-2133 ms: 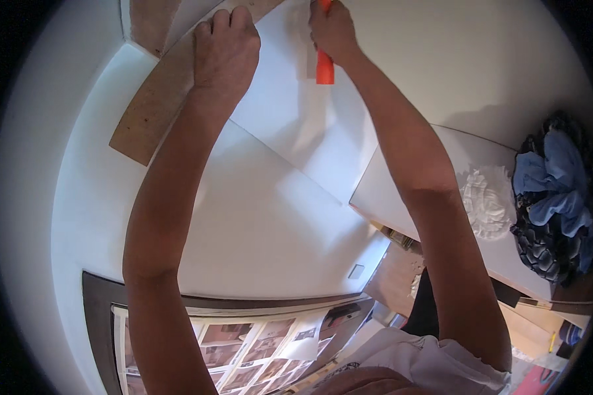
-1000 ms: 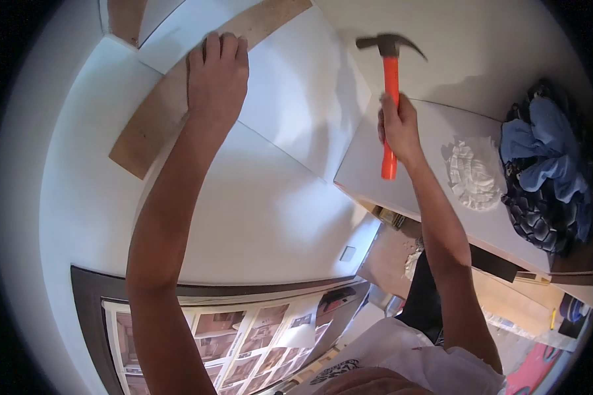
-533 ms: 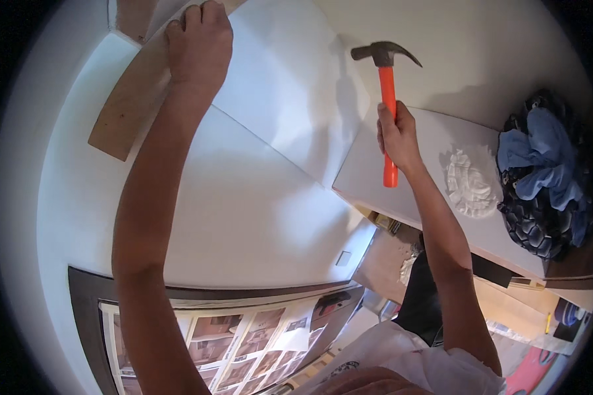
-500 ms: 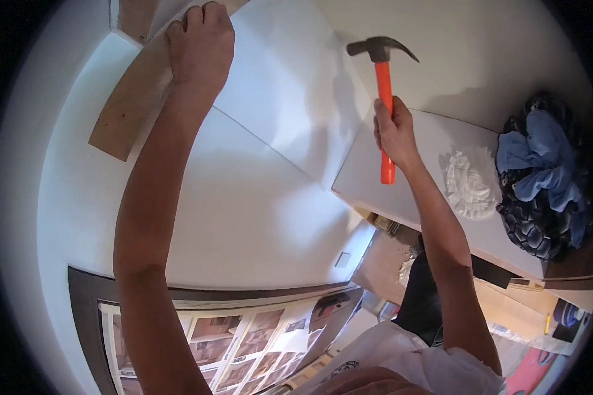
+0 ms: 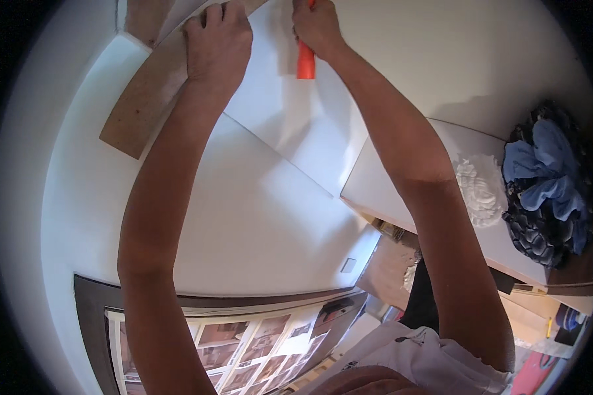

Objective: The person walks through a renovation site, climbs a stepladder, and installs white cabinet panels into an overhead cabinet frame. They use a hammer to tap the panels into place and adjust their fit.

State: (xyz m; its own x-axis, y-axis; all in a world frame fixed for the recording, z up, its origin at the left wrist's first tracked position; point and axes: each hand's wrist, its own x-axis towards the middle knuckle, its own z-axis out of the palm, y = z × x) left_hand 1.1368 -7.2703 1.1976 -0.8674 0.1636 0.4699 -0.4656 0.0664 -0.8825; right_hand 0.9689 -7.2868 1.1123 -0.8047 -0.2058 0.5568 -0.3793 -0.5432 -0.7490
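My right hand (image 5: 319,27) is wrapped round the orange handle of a claw hammer (image 5: 306,64), raised at the top of the view. The hammer's dark head is out of the picture now. To its left, my left hand (image 5: 221,51) is up against a thin brown board (image 5: 137,113) that lies along the white wall near the ceiling edge. Its fingers are bent and drawn together at the board. Whatever they may pinch is hidden behind the knuckles.
Right of my right arm, a white ledge (image 5: 396,176) holds a crumpled white cloth (image 5: 480,191) and a dark quilted bundle with blue fabric (image 5: 548,168). Below my left arm is a dark-framed panel of pictures (image 5: 221,336). A wall switch (image 5: 348,265) sits low on the white wall.
My right hand has swung the hammer up and to the left, close to my left hand, taking its head out of view. The left hand keeps its place at the board while the view shifts slightly.
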